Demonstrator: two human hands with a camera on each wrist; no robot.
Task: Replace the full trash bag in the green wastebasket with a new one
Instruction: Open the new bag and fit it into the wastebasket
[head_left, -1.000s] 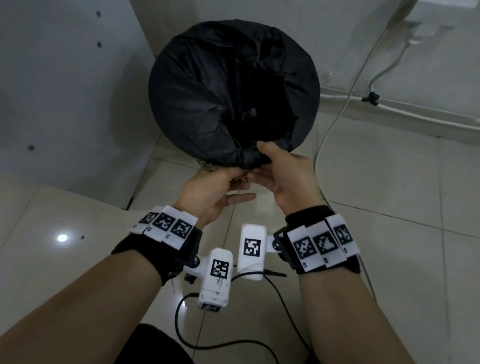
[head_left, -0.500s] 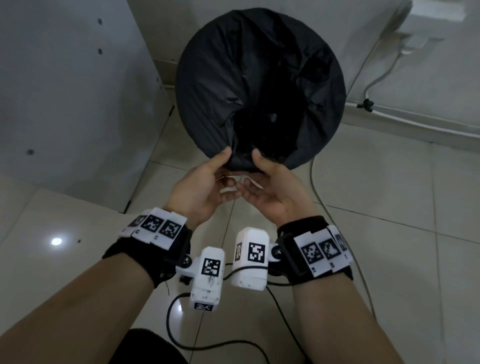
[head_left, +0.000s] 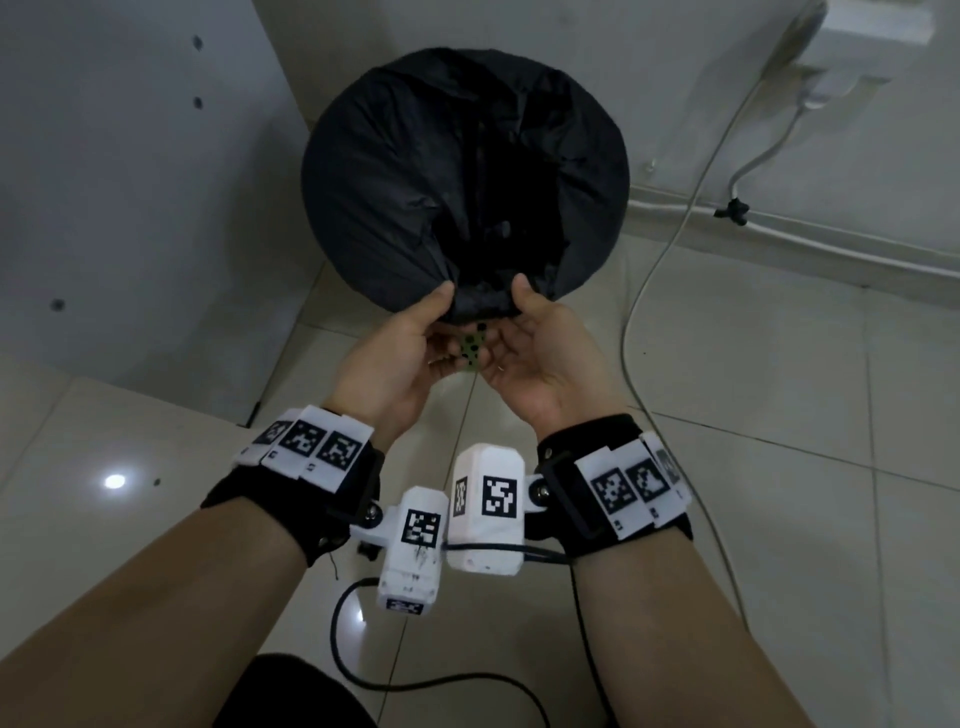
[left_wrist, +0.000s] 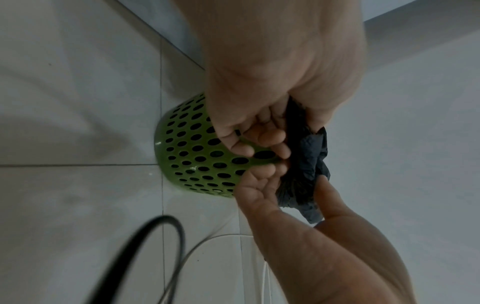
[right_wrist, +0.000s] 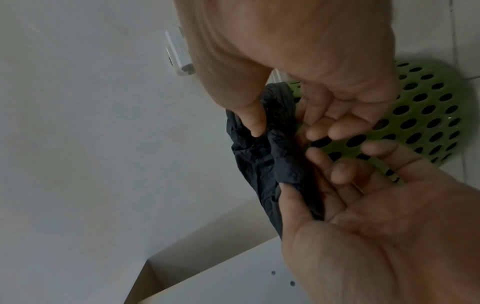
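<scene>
Thumbs now pinching trash bag (head_left: 462, 171) edge

From the head view the black bag (head_left: 462, 171) hides nearly all the green wastebasket (head_left: 471, 349) (fingertips too).

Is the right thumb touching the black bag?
Touching: the right wrist view shows the right hand thumb pressed into the black bag edge.

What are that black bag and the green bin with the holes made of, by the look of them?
The black bag looks like thin plastic film with a dull sheen: it creases finely and bunches where the left hand and right hand pinch its edge. The green bin appears to be moulded plastic, smooth and slightly glossy, with even rows of round holes and a small highlight on its wall.
</scene>
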